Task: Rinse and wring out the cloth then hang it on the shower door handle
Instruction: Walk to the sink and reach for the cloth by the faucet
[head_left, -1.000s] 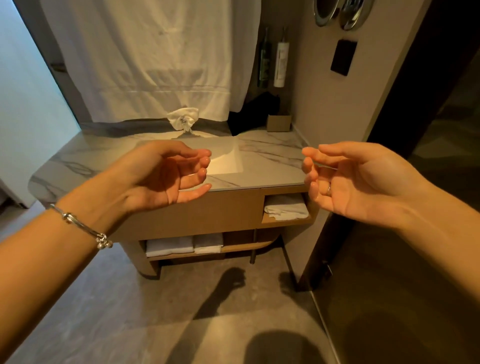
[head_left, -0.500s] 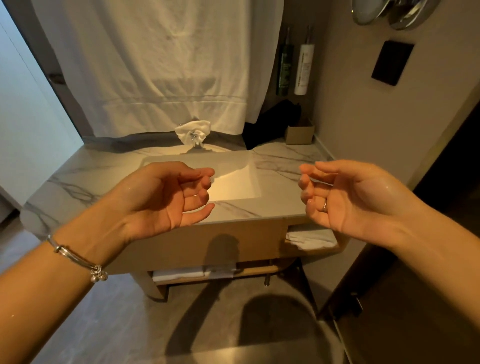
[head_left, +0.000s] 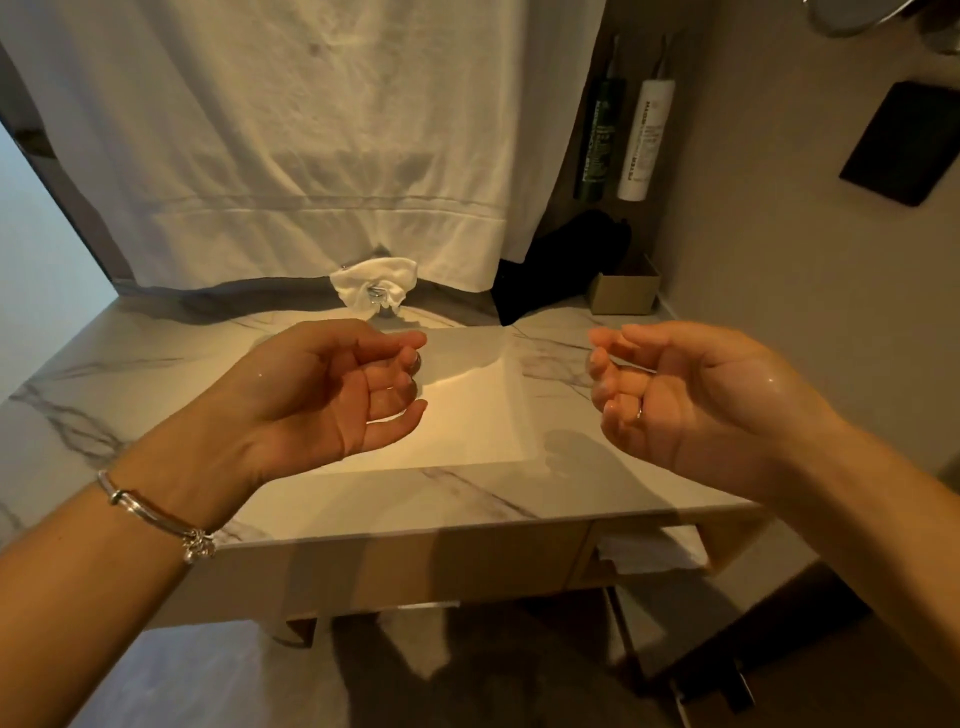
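A small white cloth is bunched around the chrome tap at the back of the sink basin. My left hand hovers over the basin's left side, palm turned inward, fingers loosely curled and empty. My right hand is held over the counter's right part, also empty with curled fingers apart, and its skin looks wet. Both hands are in front of the cloth and clear of it. No shower door handle can be seen.
The marble counter runs left to a white wall. A large white towel hangs behind the tap. Two bottles, a black cloth and a small box sit at back right. Folded towels lie under the counter.
My view has moved closer to the counter, which now fills more of the frame. Both hands stay raised and empty, their fingers a little more curled.
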